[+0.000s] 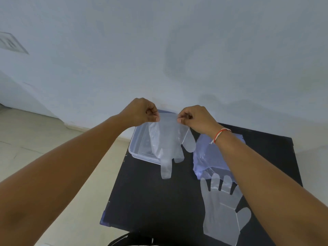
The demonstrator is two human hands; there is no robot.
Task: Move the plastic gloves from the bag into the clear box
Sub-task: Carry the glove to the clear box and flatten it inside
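A clear plastic glove hangs fingers-down in the air, pinched at its cuff corners by my left hand and my right hand. It dangles over the near right side of the clear box, which stands on the far left of the black table. A second plastic glove lies flat on the table near me, fingers pointing away. The thin bluish plastic bag lies right of the box, partly under my right forearm.
A pale wall rises directly behind the table. Beige tiled floor lies to the left. A dark object with white marks shows at the bottom edge below the table.
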